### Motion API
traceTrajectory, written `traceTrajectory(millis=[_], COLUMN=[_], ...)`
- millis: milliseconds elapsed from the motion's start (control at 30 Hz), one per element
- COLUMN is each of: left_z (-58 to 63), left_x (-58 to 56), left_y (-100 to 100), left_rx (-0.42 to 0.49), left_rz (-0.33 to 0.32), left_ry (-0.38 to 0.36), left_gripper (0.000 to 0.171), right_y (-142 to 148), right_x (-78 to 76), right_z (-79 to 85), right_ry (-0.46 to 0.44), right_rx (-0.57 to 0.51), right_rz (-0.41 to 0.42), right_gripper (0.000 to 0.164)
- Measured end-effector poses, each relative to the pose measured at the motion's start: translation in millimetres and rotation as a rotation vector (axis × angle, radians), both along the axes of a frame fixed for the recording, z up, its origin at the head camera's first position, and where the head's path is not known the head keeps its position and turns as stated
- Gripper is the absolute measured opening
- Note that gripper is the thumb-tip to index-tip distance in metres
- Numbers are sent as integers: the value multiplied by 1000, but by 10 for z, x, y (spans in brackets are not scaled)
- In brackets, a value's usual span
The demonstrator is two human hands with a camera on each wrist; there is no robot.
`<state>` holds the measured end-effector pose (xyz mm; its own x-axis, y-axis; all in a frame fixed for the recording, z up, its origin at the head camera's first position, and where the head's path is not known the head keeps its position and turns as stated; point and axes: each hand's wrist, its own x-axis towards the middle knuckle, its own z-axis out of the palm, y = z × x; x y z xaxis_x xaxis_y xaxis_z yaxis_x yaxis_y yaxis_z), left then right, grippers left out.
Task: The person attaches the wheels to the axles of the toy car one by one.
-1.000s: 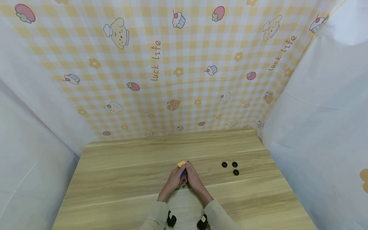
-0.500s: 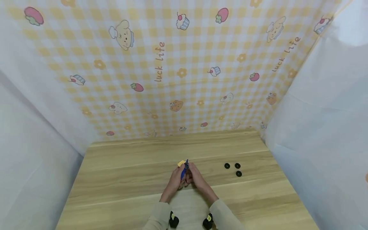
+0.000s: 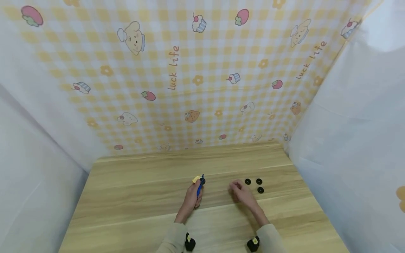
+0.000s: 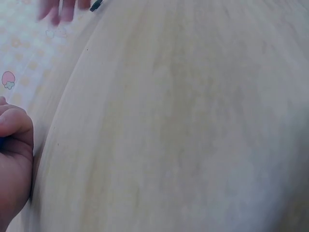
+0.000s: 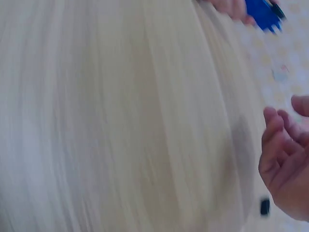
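My left hand [image 3: 191, 197] grips a blue and yellow toy [image 3: 199, 190] near the middle of the table. On the toy's side facing right sits a round black wheel [image 3: 202, 181]. Its blue toothed end also shows at the top of the right wrist view, where the toy [image 5: 263, 13] pokes out of the fingers. Loosely curled and holding nothing, my right hand [image 3: 243, 193] hovers over the table just left of three small black rings [image 3: 248, 181]. In the right wrist view its thumb stands apart from the fingers.
The rings lie flat on the wood-grain table [image 3: 133, 189], right of centre. A yellow checked cloth [image 3: 215, 95] hangs behind the table. White sheets [image 3: 354, 133] close off both sides.
My right hand has left the toy and moved right toward the rings. The left hand keeps its hold on the toy, whose black wheel is now uncovered.
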<state>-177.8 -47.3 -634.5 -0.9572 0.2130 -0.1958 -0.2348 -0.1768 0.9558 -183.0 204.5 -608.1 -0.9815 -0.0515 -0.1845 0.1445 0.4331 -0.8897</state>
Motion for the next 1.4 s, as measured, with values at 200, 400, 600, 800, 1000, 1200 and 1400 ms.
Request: traceTrajectory(millis=[200, 400, 600, 800, 1000, 1200, 1400], left_z=[10, 14, 19, 2, -16, -9, 45], left_x=[13, 20, 24, 38, 50, 60, 67], left_y=[3, 19, 15, 12, 9, 10, 1], left_rx=[-1, 6, 14, 22, 31, 36, 42], left_rz=[7, 18, 19, 21, 16, 16, 13], left_ry=[10, 5, -14, -3, 6, 19, 11], left_gripper=[63, 64, 60, 61, 61, 62, 60], right_y=[471, 778, 908, 896, 880, 871, 839], right_x=[72, 96, 142, 191, 204, 225, 250], right_z=[101, 143, 67, -20, -47, -79, -107], right_ry=[178, 119, 44, 40, 67, 73, 111], right_rx=[391, 583, 644, 651, 632, 607, 568], right_rz=[-93, -130, -136, -150, -177, -189, -210], right_gripper=[25, 42, 59, 44, 33, 31, 22])
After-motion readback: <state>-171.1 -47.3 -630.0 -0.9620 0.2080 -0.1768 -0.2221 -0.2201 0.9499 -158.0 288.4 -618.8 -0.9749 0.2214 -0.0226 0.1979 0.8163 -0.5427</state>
